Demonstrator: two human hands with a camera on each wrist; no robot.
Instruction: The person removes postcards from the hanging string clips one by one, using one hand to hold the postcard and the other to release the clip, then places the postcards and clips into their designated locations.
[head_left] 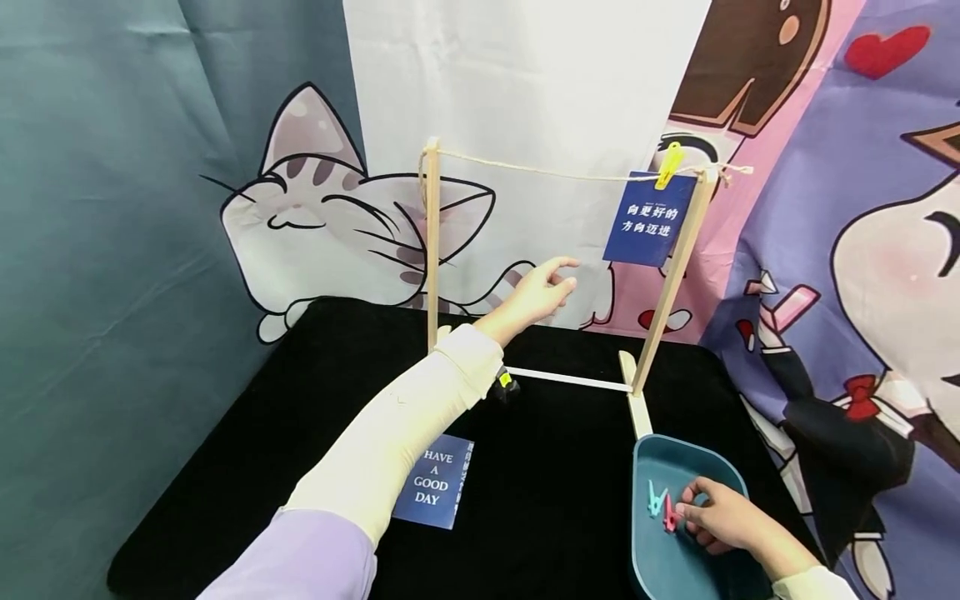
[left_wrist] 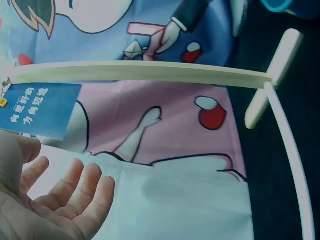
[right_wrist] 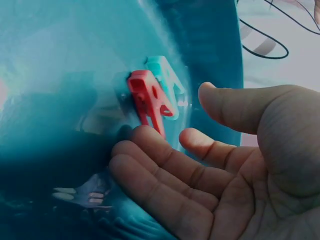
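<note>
My left hand (head_left: 536,293) is raised in front of the wooden frame, its fingers loosely bent and holding nothing. Nearest to it is a blue card (head_left: 648,229) with white characters, which hangs from the rope (head_left: 540,171) under a yellow clothespin (head_left: 670,167) by the right post. Low on the right, my right hand (head_left: 723,517) reaches into a blue-green basin (head_left: 639,542). Its fingertips are right at a red clothespin (right_wrist: 145,95), with thumb and fingers spread apart. A turquoise clothespin (right_wrist: 167,85) lies directly beside the red one.
A second blue card (head_left: 442,483), reading "HAVE A GOOD DAY", lies on the black cloth (head_left: 555,492), partly behind my left sleeve. Two wooden posts (head_left: 432,250) carry the rope, with a white bar (head_left: 566,379) low between them. Cartoon-print curtains (head_left: 525,83) stand behind.
</note>
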